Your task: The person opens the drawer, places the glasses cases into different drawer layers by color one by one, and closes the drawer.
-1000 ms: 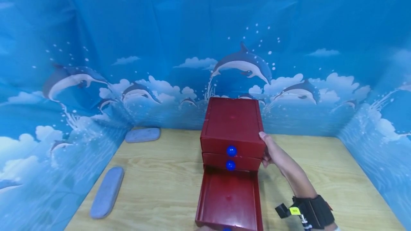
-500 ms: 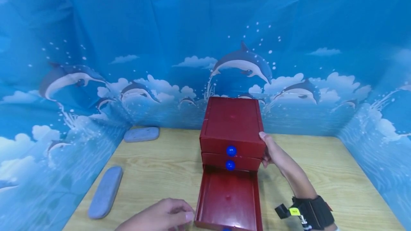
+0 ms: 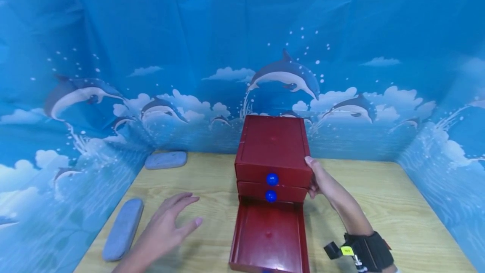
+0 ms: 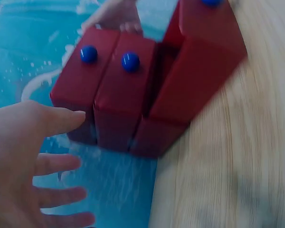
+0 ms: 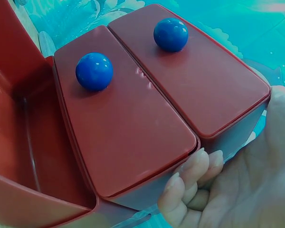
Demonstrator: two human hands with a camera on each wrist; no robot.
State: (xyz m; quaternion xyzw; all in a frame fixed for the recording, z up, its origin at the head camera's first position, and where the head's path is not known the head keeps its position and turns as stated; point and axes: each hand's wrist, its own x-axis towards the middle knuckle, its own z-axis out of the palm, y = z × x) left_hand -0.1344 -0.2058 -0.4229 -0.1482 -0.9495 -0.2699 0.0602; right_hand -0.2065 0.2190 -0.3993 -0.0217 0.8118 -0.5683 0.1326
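A dark red drawer unit (image 3: 273,140) with three stacked drawers and blue ball knobs stands at the back of the table. Its bottom drawer (image 3: 268,235) is pulled out toward me, and its bare floor shows. The upper two drawers are pushed in. My right hand (image 3: 320,178) grips the unit's right side, thumb at the top edge; the right wrist view has the bent fingers (image 5: 192,173) against the side wall. Over the table to the left of the drawer, my left hand (image 3: 166,226) holds nothing, its fingers spread and thumb apart.
A blue-grey oblong case (image 3: 123,229) lies on the wooden table (image 3: 204,180) at the left, beyond my left hand. A second such case (image 3: 166,160) lies at the back left. Blue dolphin-print sheeting (image 3: 212,33) walls the table at the back and sides.
My left hand has come up from the pulled-out drawer's front edge and moved left and away from me, its fingers spreading. The right hand and the drawers stay where they were.
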